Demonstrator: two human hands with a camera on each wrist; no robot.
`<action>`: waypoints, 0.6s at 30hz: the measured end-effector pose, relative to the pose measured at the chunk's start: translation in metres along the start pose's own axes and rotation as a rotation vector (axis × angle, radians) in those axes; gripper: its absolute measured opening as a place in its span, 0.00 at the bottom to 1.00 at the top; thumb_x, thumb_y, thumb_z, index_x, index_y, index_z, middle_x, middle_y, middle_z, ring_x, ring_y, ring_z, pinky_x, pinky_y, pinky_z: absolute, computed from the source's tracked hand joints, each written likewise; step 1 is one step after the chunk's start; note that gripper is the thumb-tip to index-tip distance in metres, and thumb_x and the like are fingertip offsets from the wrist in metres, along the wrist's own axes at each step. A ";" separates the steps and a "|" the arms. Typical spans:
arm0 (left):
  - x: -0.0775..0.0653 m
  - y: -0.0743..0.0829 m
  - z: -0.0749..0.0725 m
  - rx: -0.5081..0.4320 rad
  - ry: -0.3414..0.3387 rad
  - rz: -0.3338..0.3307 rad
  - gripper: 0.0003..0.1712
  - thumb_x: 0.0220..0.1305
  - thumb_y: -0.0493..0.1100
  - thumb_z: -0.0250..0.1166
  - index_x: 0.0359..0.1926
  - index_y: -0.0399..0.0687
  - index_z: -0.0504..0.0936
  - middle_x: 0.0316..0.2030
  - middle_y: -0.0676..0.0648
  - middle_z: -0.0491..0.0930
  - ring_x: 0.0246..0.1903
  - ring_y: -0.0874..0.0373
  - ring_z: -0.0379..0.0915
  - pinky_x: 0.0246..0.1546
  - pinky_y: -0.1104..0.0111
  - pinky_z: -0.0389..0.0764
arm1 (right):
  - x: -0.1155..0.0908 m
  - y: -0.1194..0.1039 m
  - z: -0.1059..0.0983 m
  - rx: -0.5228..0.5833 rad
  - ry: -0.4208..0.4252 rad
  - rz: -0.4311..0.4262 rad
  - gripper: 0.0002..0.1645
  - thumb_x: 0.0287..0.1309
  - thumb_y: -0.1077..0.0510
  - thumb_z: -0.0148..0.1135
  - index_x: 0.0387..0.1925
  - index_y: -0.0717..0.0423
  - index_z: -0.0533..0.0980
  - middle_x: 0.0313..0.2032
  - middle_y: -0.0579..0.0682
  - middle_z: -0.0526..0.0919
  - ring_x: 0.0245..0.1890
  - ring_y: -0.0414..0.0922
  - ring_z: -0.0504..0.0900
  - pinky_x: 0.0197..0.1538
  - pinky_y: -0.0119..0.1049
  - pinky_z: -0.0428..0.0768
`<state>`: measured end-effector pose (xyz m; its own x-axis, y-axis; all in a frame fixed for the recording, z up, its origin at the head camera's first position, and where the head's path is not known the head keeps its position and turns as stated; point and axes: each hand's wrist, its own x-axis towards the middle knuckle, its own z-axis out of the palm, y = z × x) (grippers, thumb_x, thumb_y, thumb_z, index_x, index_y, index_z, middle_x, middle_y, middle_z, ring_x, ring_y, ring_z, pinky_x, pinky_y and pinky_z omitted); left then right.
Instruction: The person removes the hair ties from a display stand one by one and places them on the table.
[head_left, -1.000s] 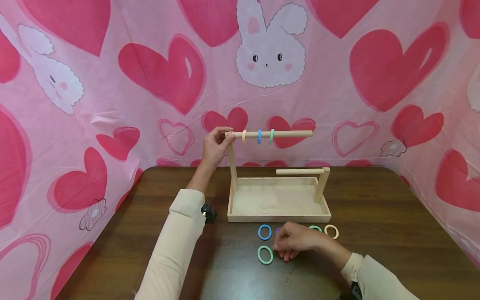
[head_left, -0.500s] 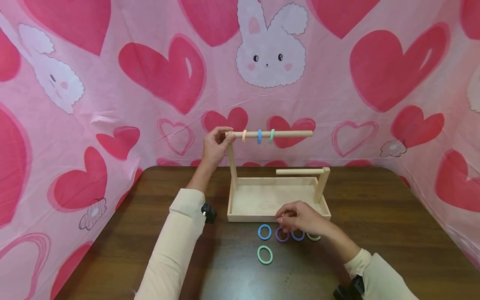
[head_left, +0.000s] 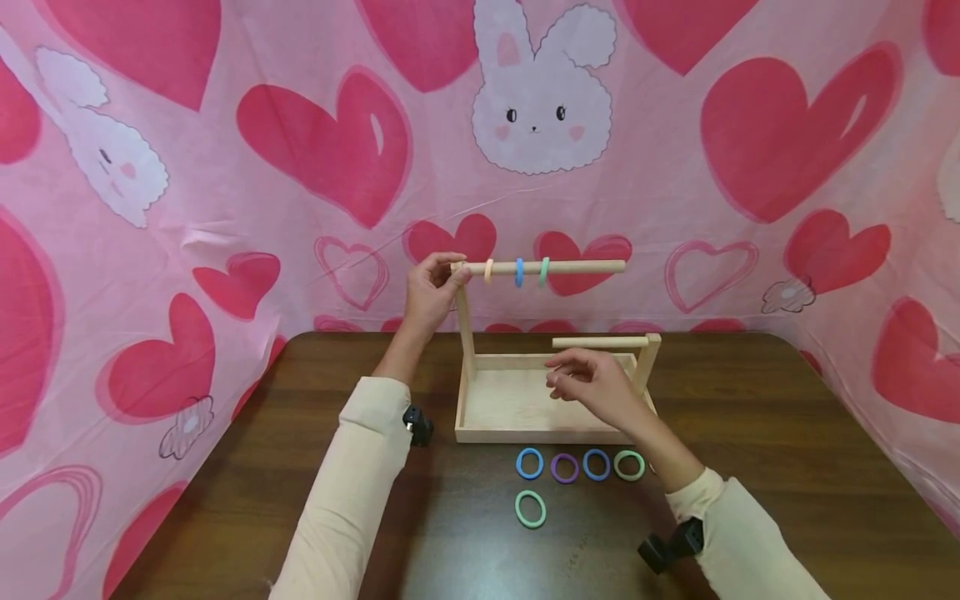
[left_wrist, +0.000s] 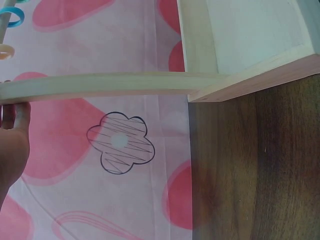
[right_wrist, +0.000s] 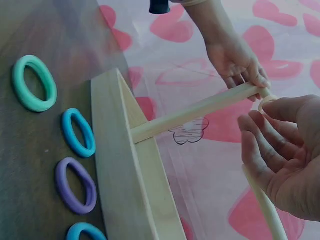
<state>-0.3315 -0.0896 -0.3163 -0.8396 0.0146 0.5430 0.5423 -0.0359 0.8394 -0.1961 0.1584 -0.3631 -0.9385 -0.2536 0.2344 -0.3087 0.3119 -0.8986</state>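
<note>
My left hand (head_left: 433,292) grips the top of the tall post (head_left: 467,333) of a wooden rack, its thumb at the dowel's fixed end. On that upper dowel (head_left: 585,267) hang an orange ring (head_left: 488,272), a blue ring (head_left: 519,273) and a green ring (head_left: 543,272), spaced apart. My right hand (head_left: 592,385) is raised over the rack's tray (head_left: 502,400), just below the lower dowel (head_left: 596,342) in the head view. Its fingers are bent, with thumb and fingertips drawn near each other; I cannot tell whether something small is between them.
In front of the tray lie a blue ring (head_left: 529,464), a purple ring (head_left: 564,469), another blue ring (head_left: 596,465) and a green ring (head_left: 629,466). A cream ring is mostly hidden by my right forearm. Nearer me lies another green ring (head_left: 530,509). Pink cloth (head_left: 442,192) hangs behind.
My right hand has risen from the table beside the rings, past the tray's front edge, to above the tray. My left hand and the rings on the dowel have stayed put.
</note>
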 end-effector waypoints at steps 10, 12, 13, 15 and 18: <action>-0.001 0.000 0.000 -0.012 -0.002 0.006 0.15 0.62 0.25 0.67 0.49 0.22 0.79 0.33 0.57 0.85 0.32 0.73 0.82 0.41 0.78 0.84 | 0.023 -0.012 0.005 0.164 0.191 0.005 0.15 0.65 0.68 0.61 0.51 0.76 0.77 0.33 0.51 0.88 0.29 0.30 0.86 0.39 0.27 0.87; 0.000 0.000 0.000 -0.008 -0.002 0.008 0.15 0.62 0.26 0.67 0.49 0.22 0.79 0.34 0.55 0.86 0.32 0.73 0.82 0.41 0.79 0.84 | 0.028 -0.014 0.006 0.225 0.226 0.001 0.16 0.65 0.69 0.60 0.52 0.77 0.76 0.30 0.42 0.87 0.29 0.31 0.87 0.40 0.28 0.87; 0.000 0.000 0.000 -0.006 -0.001 0.007 0.15 0.62 0.26 0.67 0.49 0.22 0.79 0.34 0.54 0.86 0.32 0.73 0.82 0.40 0.79 0.84 | 0.030 -0.016 0.007 0.249 0.241 -0.004 0.16 0.65 0.70 0.60 0.52 0.77 0.75 0.29 0.38 0.86 0.29 0.31 0.87 0.41 0.28 0.87; 0.000 0.000 0.000 0.000 0.000 0.007 0.14 0.62 0.26 0.67 0.49 0.23 0.80 0.35 0.51 0.86 0.32 0.72 0.82 0.40 0.79 0.84 | 0.034 -0.018 0.008 0.285 0.269 -0.013 0.17 0.65 0.70 0.60 0.52 0.78 0.75 0.28 0.35 0.86 0.28 0.32 0.87 0.41 0.29 0.88; 0.000 0.000 0.000 0.004 0.004 0.003 0.14 0.62 0.26 0.67 0.49 0.23 0.80 0.35 0.49 0.87 0.32 0.72 0.81 0.40 0.79 0.83 | 0.040 -0.019 0.008 0.302 0.292 -0.004 0.17 0.65 0.70 0.61 0.53 0.78 0.75 0.28 0.33 0.85 0.28 0.33 0.87 0.41 0.29 0.88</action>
<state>-0.3311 -0.0898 -0.3164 -0.8380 0.0102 0.5456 0.5451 -0.0316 0.8378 -0.2265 0.1350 -0.3401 -0.9553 0.0291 0.2942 -0.2937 0.0183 -0.9557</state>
